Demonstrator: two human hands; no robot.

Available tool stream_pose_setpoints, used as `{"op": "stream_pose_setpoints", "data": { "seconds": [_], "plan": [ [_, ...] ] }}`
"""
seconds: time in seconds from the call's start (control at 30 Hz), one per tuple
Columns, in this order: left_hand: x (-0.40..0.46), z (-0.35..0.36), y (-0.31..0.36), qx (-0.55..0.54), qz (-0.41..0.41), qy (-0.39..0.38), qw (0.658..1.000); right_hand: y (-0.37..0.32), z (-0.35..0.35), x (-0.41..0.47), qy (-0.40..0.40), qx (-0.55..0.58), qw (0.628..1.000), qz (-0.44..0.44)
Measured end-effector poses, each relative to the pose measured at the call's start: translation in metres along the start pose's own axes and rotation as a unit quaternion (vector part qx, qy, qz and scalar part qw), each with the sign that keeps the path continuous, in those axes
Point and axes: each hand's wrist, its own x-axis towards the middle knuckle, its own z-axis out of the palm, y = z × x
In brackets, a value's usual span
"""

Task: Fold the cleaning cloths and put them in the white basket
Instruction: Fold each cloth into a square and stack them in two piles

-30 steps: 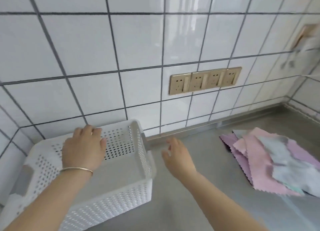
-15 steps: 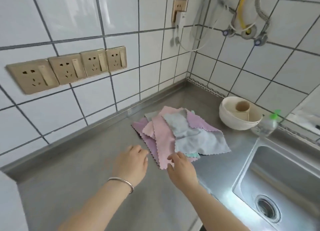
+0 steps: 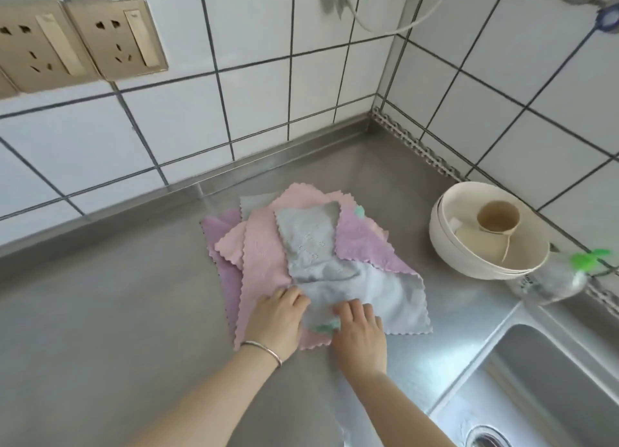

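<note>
A loose pile of cleaning cloths lies on the steel counter (image 3: 117,312). A grey cloth (image 3: 311,245) is on top, over a pink cloth (image 3: 261,252) and purple cloths (image 3: 361,245). A bit of green cloth (image 3: 323,327) peeks out at the near edge. My left hand (image 3: 278,316) rests on the pink cloth with its fingertips at the grey cloth's near-left edge. My right hand (image 3: 360,332) lies on the grey cloth's near edge, fingers laid forward. The white basket is out of view.
Stacked cream bowls (image 3: 445,245) holding cups (image 3: 497,217) stand to the right of the pile, beside a clear bottle with a green cap (image 3: 556,276). A steel sink (image 3: 552,379) opens at the lower right. Tiled walls with sockets (image 3: 114,38) close the corner.
The view swung right from the white basket to the cloth pile. My left hand left the basket's rim, and both hands reached forward onto the near edge of the pile.
</note>
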Motion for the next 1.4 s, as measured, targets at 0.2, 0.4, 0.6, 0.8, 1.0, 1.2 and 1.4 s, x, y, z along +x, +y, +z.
{"op": "stream_pose_setpoints", "data": {
  "seconds": [0.2, 0.4, 0.6, 0.8, 1.0, 1.2, 1.4],
  "plan": [
    [0.014, 0.015, -0.002, 0.001, 0.017, 0.004, 1.000, 0.029, 0.015, 0.012, 0.070, -0.025, 0.995, -0.062],
    [0.021, 0.010, -0.013, -0.026, 0.080, 0.040, 0.996, 0.031, 0.004, 0.011, 0.095, 0.021, 0.993, -0.069],
    [0.028, -0.052, 0.003, -0.058, 0.068, 0.146, 0.985, 0.015, -0.035, 0.034, 0.128, -0.010, 0.989, -0.079],
    [-0.006, -0.157, -0.043, -0.083, -0.008, 0.273, 0.958, -0.003, -0.131, 0.058, 0.230, 0.011, 0.963, -0.140],
    [-0.093, -0.264, -0.119, -0.082, -0.079, 0.326, 0.939, -0.080, -0.223, 0.075, 0.093, 0.007, 0.975, -0.201],
    [-0.168, -0.305, -0.200, 0.000, -0.225, 0.276, 0.935, -0.203, -0.225, 0.082, 0.051, 0.002, 0.960, -0.277],
    [-0.240, -0.316, -0.248, 0.078, -0.328, 0.278, 0.899, -0.284, -0.205, 0.074, 0.023, 0.060, 0.946, -0.317]
  ]
}}
